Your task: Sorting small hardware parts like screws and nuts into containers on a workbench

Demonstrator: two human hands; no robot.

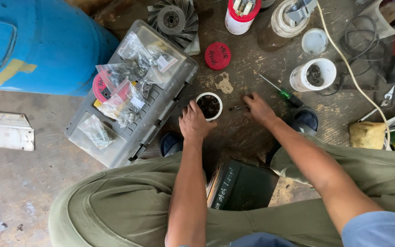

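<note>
- The grey plastic case (136, 98) lies on the floor, long axis diagonal, bags of small parts on top.
- The small white cup (209, 105) stands upright just right of it, mouth up, contents dark and unclear.
- The left hand (194, 122) curls around the cup's near rim.
- The right hand (258, 109) presses fingertips down beside tiny bits; any grip is hidden.
- A green-handled screwdriver (282, 92) points up-left.

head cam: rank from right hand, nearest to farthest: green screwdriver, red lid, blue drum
From the right hand:
1. green screwdriver, just beyond the fingers, to the right.
2. red lid, up and left on the floor.
3. blue drum, far left.
</note>
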